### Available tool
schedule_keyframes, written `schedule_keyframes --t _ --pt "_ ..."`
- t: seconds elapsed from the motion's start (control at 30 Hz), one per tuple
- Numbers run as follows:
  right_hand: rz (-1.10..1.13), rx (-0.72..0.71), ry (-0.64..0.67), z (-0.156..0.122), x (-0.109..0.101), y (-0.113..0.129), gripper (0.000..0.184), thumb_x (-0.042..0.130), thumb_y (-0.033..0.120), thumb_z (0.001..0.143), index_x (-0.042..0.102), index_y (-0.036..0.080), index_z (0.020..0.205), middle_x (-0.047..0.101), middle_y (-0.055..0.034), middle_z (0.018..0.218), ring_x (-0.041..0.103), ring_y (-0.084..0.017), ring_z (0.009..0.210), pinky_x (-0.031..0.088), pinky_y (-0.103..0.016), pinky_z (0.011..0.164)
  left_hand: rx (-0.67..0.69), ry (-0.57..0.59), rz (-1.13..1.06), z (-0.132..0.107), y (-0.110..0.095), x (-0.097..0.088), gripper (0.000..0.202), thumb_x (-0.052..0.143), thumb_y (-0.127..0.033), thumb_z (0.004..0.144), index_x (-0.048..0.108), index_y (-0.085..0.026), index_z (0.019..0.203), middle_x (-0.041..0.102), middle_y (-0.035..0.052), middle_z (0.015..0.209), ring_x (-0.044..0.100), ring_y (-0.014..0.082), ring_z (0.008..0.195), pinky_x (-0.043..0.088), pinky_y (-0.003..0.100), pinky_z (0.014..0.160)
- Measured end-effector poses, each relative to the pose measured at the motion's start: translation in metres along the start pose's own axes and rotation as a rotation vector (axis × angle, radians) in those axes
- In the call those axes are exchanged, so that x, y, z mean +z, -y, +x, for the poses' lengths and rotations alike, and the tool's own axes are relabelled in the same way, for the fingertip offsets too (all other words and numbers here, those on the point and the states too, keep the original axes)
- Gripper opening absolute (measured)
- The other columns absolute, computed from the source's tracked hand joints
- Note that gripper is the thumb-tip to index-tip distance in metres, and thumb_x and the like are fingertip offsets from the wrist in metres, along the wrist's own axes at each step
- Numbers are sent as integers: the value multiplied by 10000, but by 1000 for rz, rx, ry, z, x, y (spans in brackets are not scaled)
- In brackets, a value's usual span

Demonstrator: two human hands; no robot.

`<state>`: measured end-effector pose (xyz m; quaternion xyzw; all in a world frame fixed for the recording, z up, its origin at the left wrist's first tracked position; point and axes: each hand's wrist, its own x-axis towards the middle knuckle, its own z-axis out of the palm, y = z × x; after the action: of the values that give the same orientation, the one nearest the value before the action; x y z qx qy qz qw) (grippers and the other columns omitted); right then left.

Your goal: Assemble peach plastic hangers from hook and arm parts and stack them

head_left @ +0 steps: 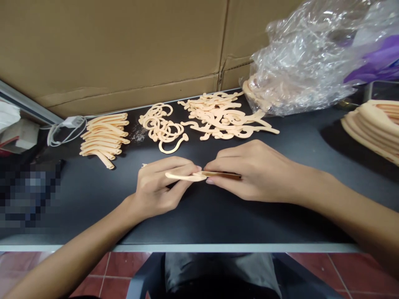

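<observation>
Over the front of the dark table, my left hand is closed around a small beige curved piece, whose rounded end sticks out toward the left. My right hand pinches a thin, flat brown strip between thumb and fingers. The strip's tip meets the beige piece between the two hands; its exact kind does not show. Behind the hands lie three piles: straight beige pieces at left, hook-shaped beige pieces in the middle and wavy beige pieces to their right.
A clear plastic bag with beige parts inside stands at the back right. Beside it are stacked beige curved frames. A white cable lies at left, near a pixelated patch. Brown cardboard rises behind the table.
</observation>
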<state>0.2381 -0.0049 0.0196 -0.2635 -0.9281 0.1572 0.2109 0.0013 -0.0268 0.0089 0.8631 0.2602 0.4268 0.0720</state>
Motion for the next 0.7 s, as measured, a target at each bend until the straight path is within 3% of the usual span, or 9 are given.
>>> schedule_keyframes --t 0.1,0.27,0.43,0.7 --pt "19 53 -34 2 -3 -1 276 567 359 967 753 169 894 699 -41 740 582 -138 634 344 -281 611 23 -40 7 -1 4 2 162 721 -39 849 732 -160 957 776 50 899 732 123 794 611 218 724" --pt "-71 219 -227 5 -9 -10 370 474 373 1007 711 200 781 706 -62 755 617 -192 716 368 -328 672 7 -66 28 -1 7 2 161 738 -84 855 740 -167 993 777 56 900 735 139 796 614 237 721" --pt "-159 386 -351 4 -12 -23 357 458 397 1004 692 233 791 709 -83 816 608 -231 746 349 -365 674 2 -63 5 -3 9 1 174 735 -81 855 746 -171 1003 777 62 916 734 142 804 611 240 724" --pt "-299 406 -455 5 -6 -43 221 524 271 913 688 249 767 747 -65 838 680 -268 834 482 -395 746 -38 -25 8 -6 12 4 162 715 -70 864 746 -161 995 775 60 921 732 137 832 609 239 771"
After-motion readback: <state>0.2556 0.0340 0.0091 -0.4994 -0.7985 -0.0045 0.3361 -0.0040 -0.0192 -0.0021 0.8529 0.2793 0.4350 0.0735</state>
